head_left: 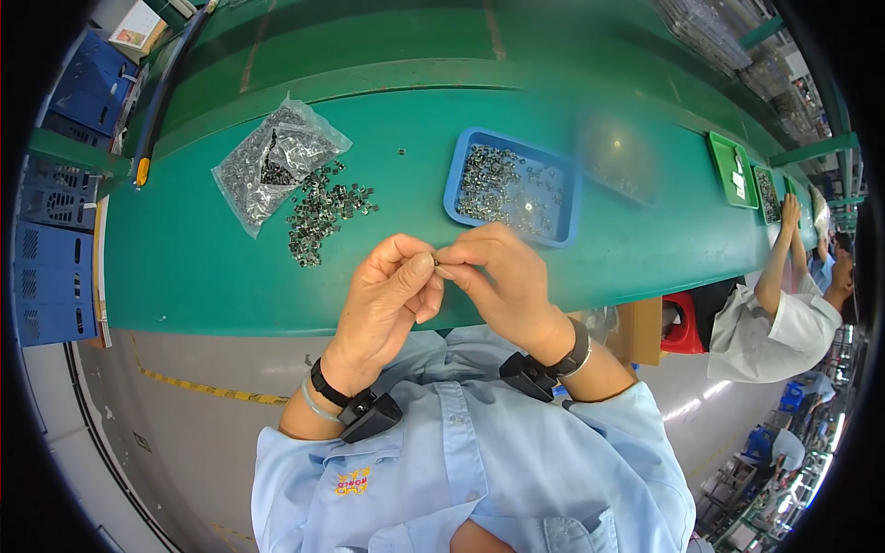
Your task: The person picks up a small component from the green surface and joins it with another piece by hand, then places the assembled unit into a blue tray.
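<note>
Blue shirt (452, 461) below left hand (383, 288) and right hand (502, 276), each grip tight on tiny part (435, 261).

Green table (203, 290); bag (247, 184), loose parts (318, 221), tray (453, 184)

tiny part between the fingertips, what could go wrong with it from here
The tiny part is pinched between the left hand and right hand, so it could slip out; near the table's front edge, it might bounce to the floor.
If dropped leftward, it could get lost among the loose dark pieces.
The right hand might knock the blue tray just beyond it.
</note>
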